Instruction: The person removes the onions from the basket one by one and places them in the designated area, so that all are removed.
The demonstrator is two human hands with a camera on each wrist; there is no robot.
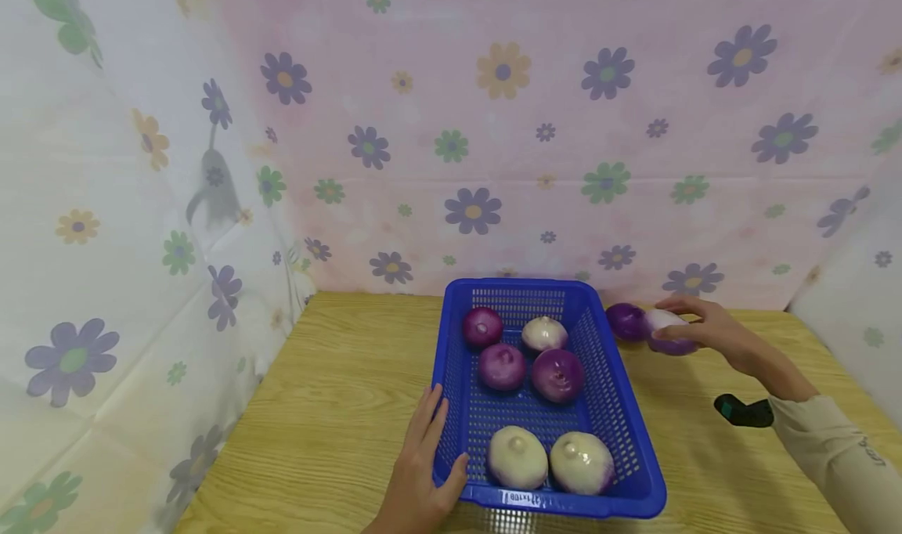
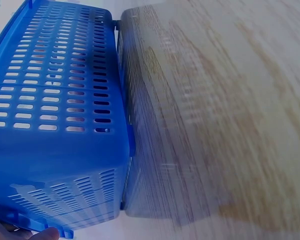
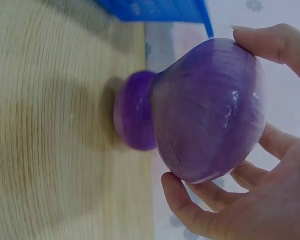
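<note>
A blue perforated basket (image 1: 620,409) stands on the wooden table and holds several onions, purple ones (image 1: 557,374) at the back and pale ones (image 1: 517,456) at the front. My left hand (image 1: 423,463) rests against the basket's near left corner, thumb on its rim; in the left wrist view only a fingertip (image 2: 40,233) shows below the basket wall (image 2: 55,115). Right of the basket, my right hand (image 1: 694,329) grips a purple onion (image 1: 665,332) (image 3: 210,112). Another purple onion (image 1: 625,320) (image 3: 133,117) lies on the table just beside it.
Flowered cloth walls (image 1: 493,127) close in the table at the back and both sides. A small dark green object (image 1: 743,410) shows by my right forearm. Bare wooden tabletop (image 1: 338,393) stretches left of the basket.
</note>
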